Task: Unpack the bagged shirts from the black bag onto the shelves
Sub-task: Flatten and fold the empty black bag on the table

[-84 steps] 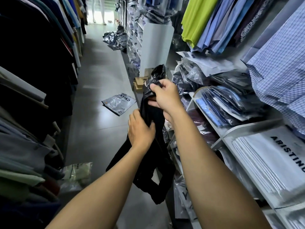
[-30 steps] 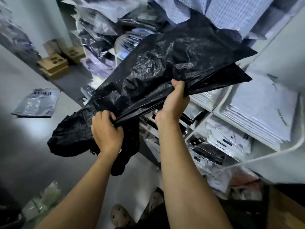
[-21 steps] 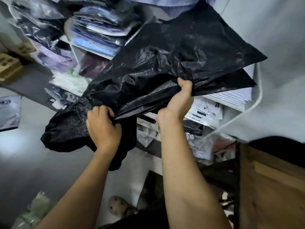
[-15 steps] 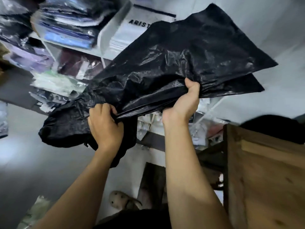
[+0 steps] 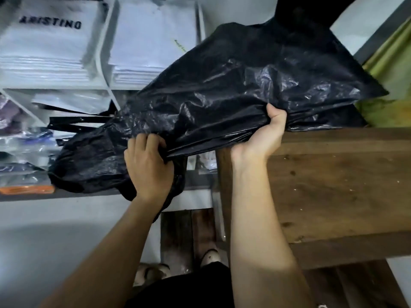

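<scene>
Both my hands hold the black bag (image 5: 244,85) in the air, in front of the shelves (image 5: 55,88) and above the near corner of a wooden table (image 5: 333,185). My left hand (image 5: 149,165) has its fingers curled tight round a gathered bunch of plastic at the bag's lower end. My right hand (image 5: 262,134) pinches a fold further along, thumb on top, fingers hidden under the plastic. The bag lies slack and crumpled; I cannot tell what is inside. White stacks marked ARISTINO (image 5: 44,41) fill the upper shelf. Bagged shirts (image 5: 22,141) lie on the shelves below, left of the bag.
</scene>
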